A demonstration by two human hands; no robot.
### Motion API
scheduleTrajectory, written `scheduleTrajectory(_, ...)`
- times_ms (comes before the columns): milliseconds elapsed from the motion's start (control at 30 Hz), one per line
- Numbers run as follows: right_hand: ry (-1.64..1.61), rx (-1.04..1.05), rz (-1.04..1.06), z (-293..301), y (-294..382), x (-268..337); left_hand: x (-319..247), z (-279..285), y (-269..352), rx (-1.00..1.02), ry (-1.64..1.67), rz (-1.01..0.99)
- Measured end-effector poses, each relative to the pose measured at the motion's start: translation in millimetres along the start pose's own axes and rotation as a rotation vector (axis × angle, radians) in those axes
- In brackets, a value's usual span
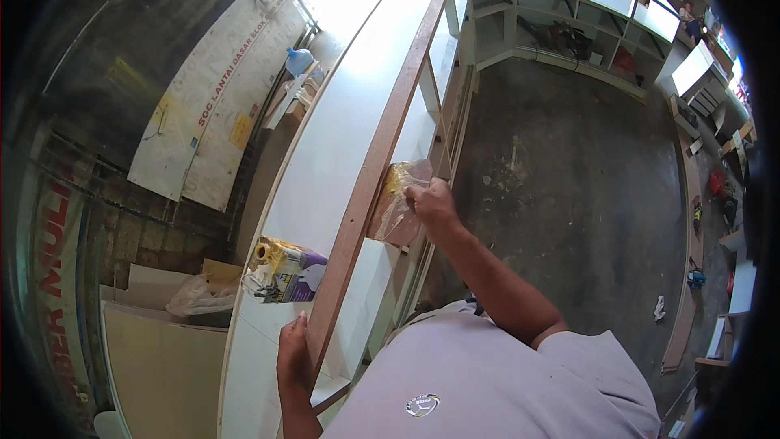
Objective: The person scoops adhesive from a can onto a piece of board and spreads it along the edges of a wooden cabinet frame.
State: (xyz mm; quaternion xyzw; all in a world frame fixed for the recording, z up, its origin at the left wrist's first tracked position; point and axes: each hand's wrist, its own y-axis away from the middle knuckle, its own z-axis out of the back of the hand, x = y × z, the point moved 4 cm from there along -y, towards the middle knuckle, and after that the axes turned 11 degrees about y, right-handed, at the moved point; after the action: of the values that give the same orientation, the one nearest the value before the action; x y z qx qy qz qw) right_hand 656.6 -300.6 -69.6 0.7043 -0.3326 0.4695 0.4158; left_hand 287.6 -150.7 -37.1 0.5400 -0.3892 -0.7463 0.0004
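Note:
A long brown wooden rail (365,186) runs along the counter unit in front of me. My left hand (294,347) rests against the rail's near left side; its grip is partly hidden. On the right side of the rail, my right hand (434,204) pinches a thin clear plastic sheet (420,171). The sheet lies over or against a brown piece (393,219) smeared with yellow glue; where one ends and the other begins is hard to tell. A rectangular adhesive tin (286,271) with a purple and white label stands left of the rail, its top crusted with yellow glue.
The white counter panel (341,91) stretches away left of the rail. Shelving (560,30) curves around the far end. A power tool (696,277) and a crumpled white scrap (659,308) lie right on the concrete floor (548,177). Boards and a plastic bag (204,296) lie left.

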Motion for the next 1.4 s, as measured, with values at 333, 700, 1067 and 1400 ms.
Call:
scheduleTrajectory(333, 0.081, -0.027, 0.002, -10.7, -11.5, 10.4, -4.3, 1.2, 9.7, -0.119, -0.193, -0.061)
scheduleTrajectory(700, -0.054, 0.024, 0.061, -7.2, -22.6, 31.2, -24.3, -17.0, 30.7, -0.14, -0.234, -0.094)
scheduleTrajectory(1067, 0.087, -0.084, 0.049, 5.5, -50.8, 22.5, -9.3, -3.7, 13.7, -0.163, -0.219, -0.056)
scheduleTrajectory(1400, 0.057, -0.055, 0.155, 21.2, -63.5, 53.0, -12.0, -8.8, 15.9, -0.11, -0.195, -0.035)
